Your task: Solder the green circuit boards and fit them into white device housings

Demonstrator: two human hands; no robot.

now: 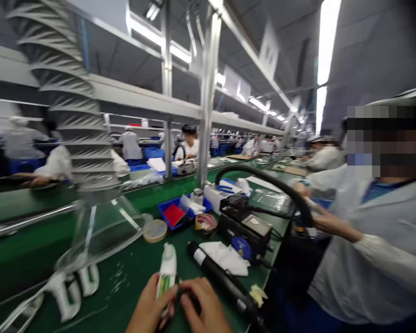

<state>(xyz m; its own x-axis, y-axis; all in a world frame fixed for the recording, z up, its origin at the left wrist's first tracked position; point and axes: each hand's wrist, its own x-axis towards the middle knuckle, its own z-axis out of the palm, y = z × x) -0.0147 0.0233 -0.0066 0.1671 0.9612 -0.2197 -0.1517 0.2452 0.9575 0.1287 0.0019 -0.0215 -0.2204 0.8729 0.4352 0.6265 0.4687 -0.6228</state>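
A slim white plastic device (pixel 168 261) with a rounded far end and a green and yellowish patch near its middle stands tilted up over the green bench. My left hand (pixel 151 303) is wrapped around its lower part, thumb across the front. Close beside it on the right, my right hand (pixel 205 306) has its fingers bent together near the device's lower edge; whatever they pinch, if anything, is hidden. Several similar white casings (pixel 65 296) lie at the lower left, under a clear funnel-shaped hood (pixel 104 231).
A grey ribbed duct (pixel 79 125) comes down to the hood. Ahead are tape rolls (pixel 155 230), a blue tray (pixel 173 226) and a black boxy machine (pixel 244 231). A black cylindrical tool (pixel 222 282) lies right of my hands. A co-worker (pixel 374 240) sits at the right.
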